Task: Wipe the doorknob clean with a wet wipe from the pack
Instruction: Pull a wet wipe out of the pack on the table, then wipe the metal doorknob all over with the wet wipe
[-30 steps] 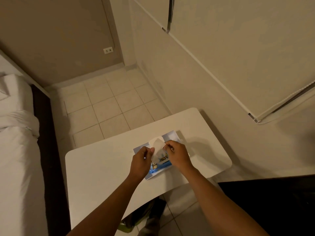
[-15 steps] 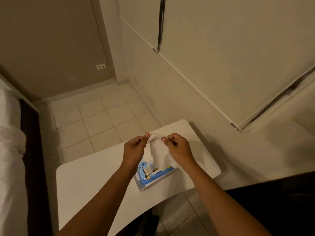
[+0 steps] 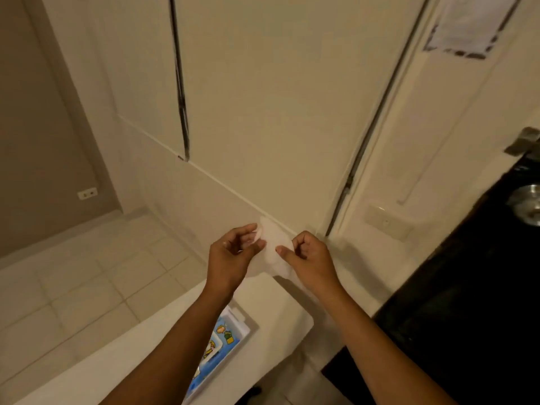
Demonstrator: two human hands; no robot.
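pack (image 3: pixel 223 346) lies on table (image 3: pixel 96 372); both hands' fingers (image 3: pixel 257 244) pinch wipe (image 3: pixel 276 249).

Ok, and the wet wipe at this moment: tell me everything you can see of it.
The wet wipe is a thin, pale white sheet, soft and a little translucent by its look, partly crumpled rather than spread flat. It is held up in the air in front of the cream wall, above the far end of the white table, clear of the pack lying below. The left hand pinches its left edge and the right hand its right. Motion blur hides any texture.
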